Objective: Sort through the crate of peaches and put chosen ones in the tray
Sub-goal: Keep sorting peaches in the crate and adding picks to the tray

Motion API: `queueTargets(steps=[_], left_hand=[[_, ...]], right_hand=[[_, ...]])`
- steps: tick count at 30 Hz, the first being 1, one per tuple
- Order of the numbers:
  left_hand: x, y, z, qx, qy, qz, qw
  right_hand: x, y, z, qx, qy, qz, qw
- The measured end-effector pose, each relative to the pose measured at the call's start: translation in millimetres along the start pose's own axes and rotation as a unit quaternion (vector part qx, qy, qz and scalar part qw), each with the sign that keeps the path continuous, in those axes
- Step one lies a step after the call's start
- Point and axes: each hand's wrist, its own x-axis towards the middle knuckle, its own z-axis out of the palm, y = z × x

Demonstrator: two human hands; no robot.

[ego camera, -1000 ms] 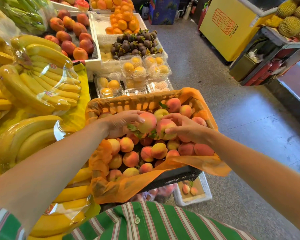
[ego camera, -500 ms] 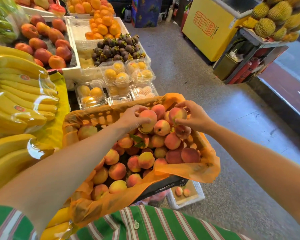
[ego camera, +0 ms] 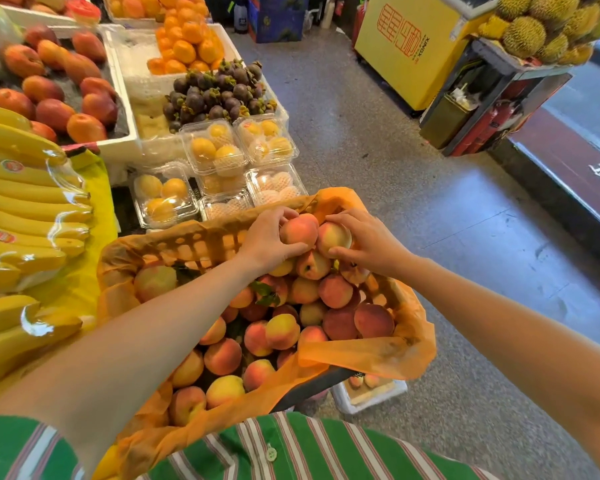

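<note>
A dark crate lined with orange plastic (ego camera: 368, 355) sits in front of me, full of several pink-yellow peaches (ego camera: 281, 330). My left hand (ego camera: 267, 237) grips a reddish peach (ego camera: 298, 232) above the crate's far end. Right beside it, my right hand (ego camera: 368, 240) holds a paler peach (ego camera: 333, 237). The two held peaches touch each other. A white foam tray (ego camera: 371, 398) with two or three small peaches stands on the floor under the crate's right corner, mostly hidden by the crate.
Bagged bananas (ego camera: 25, 202) fill the left. Clear clamshell boxes of yellow fruit (ego camera: 219, 154) sit just beyond the crate. Mangosteens (ego camera: 215, 91), oranges (ego camera: 184, 43) and mangoes (ego camera: 59, 84) lie farther back. Grey floor (ego camera: 430, 209), a yellow freezer (ego camera: 409, 46) and durians (ego camera: 541, 26) are on the right.
Both hands lifted their peaches and carried them to the crate's far end, coming together until the fruits touch. The camera view has tilted, showing more floor.
</note>
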Motion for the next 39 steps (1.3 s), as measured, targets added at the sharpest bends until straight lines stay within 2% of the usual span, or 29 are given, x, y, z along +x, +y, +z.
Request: queueTargets(steps=[5,10,14,19,22,26,30,32,35,39], left_hand=[[-6.0,-9.6,1.4,0.123,-0.023,0.053,0.991],[-6.7,-7.6,0.4,0.155,-0.036,0.057,0.986],[-10.6,-7.6,-3.7,0.163,-0.037,0.051,0.985],[-29.6,-8.4,-45.4,0.142,0.016,0.094,0.985],[-53.3,-18.5,-81.2,0.129,0.052,0.083,0.987],[-93.6,-45.5,-117.1,0.198,0.096,0.064,0.973],[-137.1,-77.8,-131.6,0.290,0.103,0.055,0.950],[-153.9,-91.4,-130.7,0.317,0.079,0.020,0.945],[-171.4,-105.5,-124.9,0.333,0.044,-0.007,0.942],[-179.3,-113.7,-117.8,0.298,0.062,-0.005,0.953]], right_hand=[[-2.2,0.2,1.2,0.011,0.004,0.004,1.000],[-3.7,-1.3,2.2,0.014,-0.009,0.029,0.999],[-5.7,-2.7,-0.5,0.019,0.021,0.019,0.999],[3.5,-29.2,-6.3,0.121,0.072,-0.043,0.989],[14.1,-66.2,-2.7,0.195,0.029,-0.047,0.979],[28.0,-116.2,27.6,0.225,-0.107,-0.077,0.965],[36.0,-152.9,73.9,0.158,-0.252,-0.092,0.950],[37.9,-160.9,96.6,0.091,-0.268,-0.117,0.952],[43.1,-165.8,127.9,-0.056,-0.250,-0.171,0.951],[47.0,-176.7,153.9,-0.174,-0.270,-0.168,0.932]])
